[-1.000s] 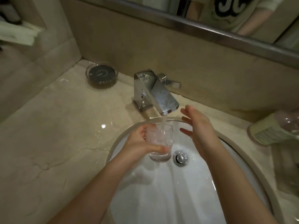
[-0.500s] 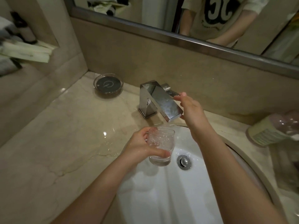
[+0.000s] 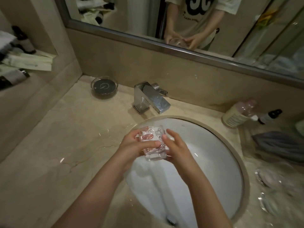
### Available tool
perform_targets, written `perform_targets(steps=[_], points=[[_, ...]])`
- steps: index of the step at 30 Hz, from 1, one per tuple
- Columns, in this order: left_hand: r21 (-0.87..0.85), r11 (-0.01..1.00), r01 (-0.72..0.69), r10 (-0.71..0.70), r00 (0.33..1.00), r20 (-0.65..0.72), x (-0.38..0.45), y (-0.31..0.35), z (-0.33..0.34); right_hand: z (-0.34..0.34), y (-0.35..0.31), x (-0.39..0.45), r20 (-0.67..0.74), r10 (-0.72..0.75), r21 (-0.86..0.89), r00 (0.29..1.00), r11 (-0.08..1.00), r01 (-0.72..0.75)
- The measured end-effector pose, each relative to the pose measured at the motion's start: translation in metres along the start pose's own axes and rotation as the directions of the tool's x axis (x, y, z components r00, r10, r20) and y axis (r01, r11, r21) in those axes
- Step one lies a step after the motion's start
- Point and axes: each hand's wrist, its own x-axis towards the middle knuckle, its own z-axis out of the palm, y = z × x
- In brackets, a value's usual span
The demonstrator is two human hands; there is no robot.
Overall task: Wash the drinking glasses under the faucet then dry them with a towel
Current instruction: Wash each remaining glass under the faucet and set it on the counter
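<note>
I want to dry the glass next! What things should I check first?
1. Glass held firmly: ok, left hand and right hand both grip it.
2. Glass over the sink, in case it slips: ok.
3. Faucet turned off: ok, no stream shows at the spout.
4. Glass emptied: cannot tell, bubbles or drops show inside it.
5. Towel within reach: cannot tell, a grey cloth lies right of the sink, but it may not be the towel.
6. A hand free to take it: not ok, both hold the glass.
</note>
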Motion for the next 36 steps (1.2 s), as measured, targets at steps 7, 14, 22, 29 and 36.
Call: perform_targets(steps=[7, 14, 22, 29, 36], points=[[0.166, 0.952, 0.259, -0.283, 0.949, 0.140, -0.036, 0.008, 0.010, 0.003, 0.010, -0.044, -0.113, 0.186, -0.027, 0.976, 0.981, -0.191], [0.249, 0.917, 0.311, -0.351, 0.927, 0.133, -0.048, 0.012, 0.014, 0.006, 0.003, -0.066, -0.203, 0.262, 0.013, 0.944, 0.964, -0.265], [0.235, 0.946, 0.224, -0.264, 0.952, 0.157, -0.061, 0.018, 0.036, -0.007, 0.000, -0.083, -0.276, 0.097, 0.021, 0.956, 0.995, -0.095], [0.110, 0.993, 0.032, -0.049, 0.987, 0.151, -0.072, 0.011, 0.107, -0.076, -0.011, -0.100, -0.270, -0.113, -0.076, 0.956, 0.992, 0.096], [0.155, 0.981, -0.120, 0.128, 0.991, -0.038, -0.074, -0.006, 0.174, -0.177, -0.037, -0.105, -0.230, -0.259, -0.234, 0.938, 0.950, 0.205]])
